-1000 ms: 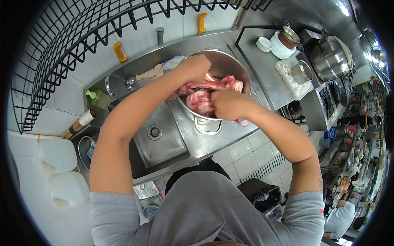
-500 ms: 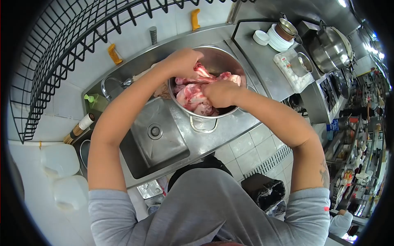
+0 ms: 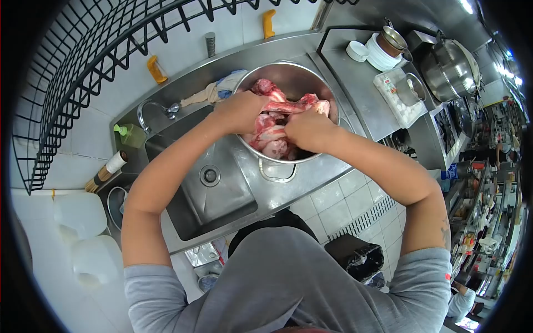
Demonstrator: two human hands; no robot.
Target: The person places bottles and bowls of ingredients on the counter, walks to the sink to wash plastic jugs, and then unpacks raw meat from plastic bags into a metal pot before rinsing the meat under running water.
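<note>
Pink-and-white raw meat (image 3: 275, 130) fills a silver pot (image 3: 288, 77); grey sleeves (image 3: 161, 288).

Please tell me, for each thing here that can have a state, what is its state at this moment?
Large round steel pot: upright, uncovered, heaped with meat.
Raw pink meat bones: piled in the pot, gripped by both hands.
Left hand: closed on the meat.
Right hand: closed on the meat.
Steel sink basin: no water visible, drain uncovered.
Curved steel tap: not running.

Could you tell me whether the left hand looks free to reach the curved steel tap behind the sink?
Probably not right away: the left hand is closed on raw pink meat bones in the large steel pot; otherwise nothing blocks the curved steel tap.
</note>
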